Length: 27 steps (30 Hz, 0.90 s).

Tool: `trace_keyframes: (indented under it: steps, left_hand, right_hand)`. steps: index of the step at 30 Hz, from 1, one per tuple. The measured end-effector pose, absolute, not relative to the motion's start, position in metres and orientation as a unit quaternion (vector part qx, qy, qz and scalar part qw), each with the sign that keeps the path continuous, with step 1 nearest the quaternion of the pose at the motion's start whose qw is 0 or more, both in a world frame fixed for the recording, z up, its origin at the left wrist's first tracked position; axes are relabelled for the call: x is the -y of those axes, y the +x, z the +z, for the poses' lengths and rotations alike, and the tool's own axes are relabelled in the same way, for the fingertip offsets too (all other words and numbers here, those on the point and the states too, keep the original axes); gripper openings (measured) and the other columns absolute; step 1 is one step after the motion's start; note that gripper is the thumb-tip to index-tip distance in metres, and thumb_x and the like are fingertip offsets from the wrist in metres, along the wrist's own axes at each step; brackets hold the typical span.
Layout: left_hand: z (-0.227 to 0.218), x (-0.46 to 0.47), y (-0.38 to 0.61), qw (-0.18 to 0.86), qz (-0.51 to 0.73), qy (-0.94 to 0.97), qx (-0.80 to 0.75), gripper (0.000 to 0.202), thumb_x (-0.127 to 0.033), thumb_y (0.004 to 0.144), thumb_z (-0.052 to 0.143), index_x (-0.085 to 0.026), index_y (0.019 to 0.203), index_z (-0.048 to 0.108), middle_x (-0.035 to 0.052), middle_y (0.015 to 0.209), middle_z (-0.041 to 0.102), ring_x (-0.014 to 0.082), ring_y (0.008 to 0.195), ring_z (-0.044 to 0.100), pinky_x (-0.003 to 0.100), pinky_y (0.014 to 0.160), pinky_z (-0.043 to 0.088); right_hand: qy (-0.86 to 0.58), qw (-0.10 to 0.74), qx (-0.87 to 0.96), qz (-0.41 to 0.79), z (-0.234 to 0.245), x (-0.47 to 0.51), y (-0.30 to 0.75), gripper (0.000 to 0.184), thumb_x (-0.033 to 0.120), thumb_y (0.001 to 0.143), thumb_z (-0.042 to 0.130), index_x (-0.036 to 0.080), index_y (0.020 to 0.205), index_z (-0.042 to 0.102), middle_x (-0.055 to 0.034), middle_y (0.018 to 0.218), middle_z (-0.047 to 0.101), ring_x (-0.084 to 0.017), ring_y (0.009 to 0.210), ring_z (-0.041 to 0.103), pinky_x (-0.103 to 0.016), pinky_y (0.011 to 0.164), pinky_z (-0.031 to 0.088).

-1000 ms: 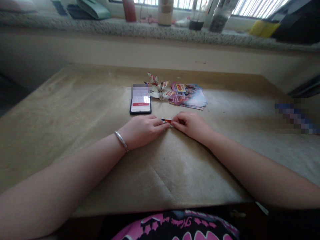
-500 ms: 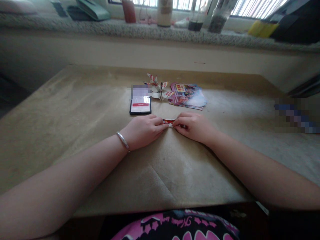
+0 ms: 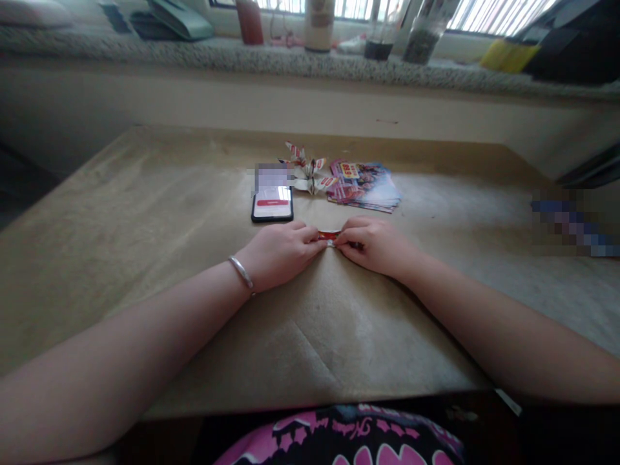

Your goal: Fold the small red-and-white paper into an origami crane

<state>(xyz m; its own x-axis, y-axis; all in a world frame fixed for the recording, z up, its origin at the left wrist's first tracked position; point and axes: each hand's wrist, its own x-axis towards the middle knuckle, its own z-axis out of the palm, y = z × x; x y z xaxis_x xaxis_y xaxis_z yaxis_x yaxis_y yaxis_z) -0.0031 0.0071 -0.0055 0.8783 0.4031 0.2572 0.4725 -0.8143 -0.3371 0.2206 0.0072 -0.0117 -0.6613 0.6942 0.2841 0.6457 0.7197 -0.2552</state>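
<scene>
Between my hands lies a small strip of folded paper (image 3: 329, 236), red with white edges, mostly covered by fingers. My left hand (image 3: 285, 253) is closed on its left end, thumb and fingertips pressing at the paper; a silver bangle circles that wrist. At the other end my right hand (image 3: 378, 245) pinches the paper, its fingers bent. Both hands rest on the table, fingertips almost meeting. Just beyond them stand several folded paper pieces (image 3: 310, 174), white with red print, bound together in a spiky shape.
A phone (image 3: 272, 205) with a lit screen lies behind my left hand. A stack of colourful printed leaflets (image 3: 365, 184) is behind my right hand. The table (image 3: 194, 187) has a tan cover. Bottles and jars (image 3: 318, 26) line the stone windowsill (image 3: 271, 58).
My left hand has shifted very slightly to the right along the paper, showing a little more red. My right hand stays in almost the same place.
</scene>
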Motion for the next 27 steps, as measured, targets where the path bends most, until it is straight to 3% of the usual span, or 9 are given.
trace_keyframes:
  steps: [11, 18, 27]
  left_hand:
    - [-0.004, -0.006, -0.002, 0.182, -0.079, -0.951, 0.237, 0.025, -0.023, 0.093, 0.045, -0.019, 0.108, 0.065, 0.0056, 0.090, 0.062, 0.0160, 0.079, 0.054, 0.027, 0.065, 0.044]
    - [-0.005, -0.007, -0.002, 0.183, -0.091, -0.950, 0.236, 0.026, -0.025, 0.094, 0.044, -0.019, 0.107, 0.066, 0.0058, 0.089, 0.062, 0.0160, 0.078, 0.053, 0.027, 0.065, 0.044]
    - [-0.004, -0.006, -0.001, 0.169, -0.093, -0.952, 0.237, 0.028, -0.025, 0.094, 0.043, -0.019, 0.109, 0.066, 0.0066, 0.090, 0.062, 0.0171, 0.080, 0.055, 0.028, 0.066, 0.046]
  right_hand:
    - [-0.350, 0.158, 0.923, 0.026, -0.011, -0.006, 0.221, 0.020, 0.017, 0.083, 0.050, 0.017, 0.086, 0.070, -0.0071, 0.083, 0.064, -0.016, 0.076, 0.055, -0.027, 0.071, 0.040]
    - [-0.374, 0.098, 0.921, -0.045, -0.007, 0.001, 0.217, 0.022, 0.023, 0.087, 0.048, 0.017, 0.088, 0.068, -0.0075, 0.085, 0.063, -0.017, 0.078, 0.053, -0.028, 0.067, 0.036]
    - [-0.382, 0.089, 0.916, -0.081, -0.009, 0.006, 0.218, 0.026, 0.024, 0.091, 0.043, 0.022, 0.097, 0.068, -0.0064, 0.090, 0.064, -0.018, 0.080, 0.052, -0.029, 0.061, 0.031]
